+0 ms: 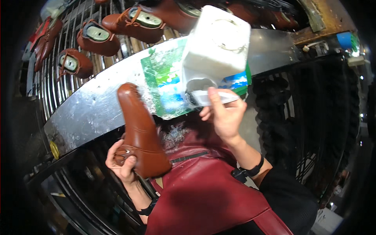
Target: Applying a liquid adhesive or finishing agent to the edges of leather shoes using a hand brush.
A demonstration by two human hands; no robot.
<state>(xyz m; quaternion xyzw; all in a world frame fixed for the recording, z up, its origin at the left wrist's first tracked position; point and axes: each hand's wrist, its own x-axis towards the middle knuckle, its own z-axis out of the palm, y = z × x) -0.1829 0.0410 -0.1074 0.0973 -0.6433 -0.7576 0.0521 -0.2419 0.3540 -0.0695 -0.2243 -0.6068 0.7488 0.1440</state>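
Your left hand (123,162) is wrapped around the heel end of a brown shoe (141,133), fingers curled under and thumb on top. The shoe stands toe-up against the edge of the metal bench (90,113), above your dark red apron (203,192). Your right hand (223,115) pinches a flat white tool (211,97), with the fingers closed around its handle; its tip sits at the cut-out opening of a white plastic jug (215,49). The jug stands on the bench over a green and blue sheet (164,78), just beside the shoe's toe. Behind the bench, more brown shoes (135,23) rest on a rack (47,90) of metal bars.
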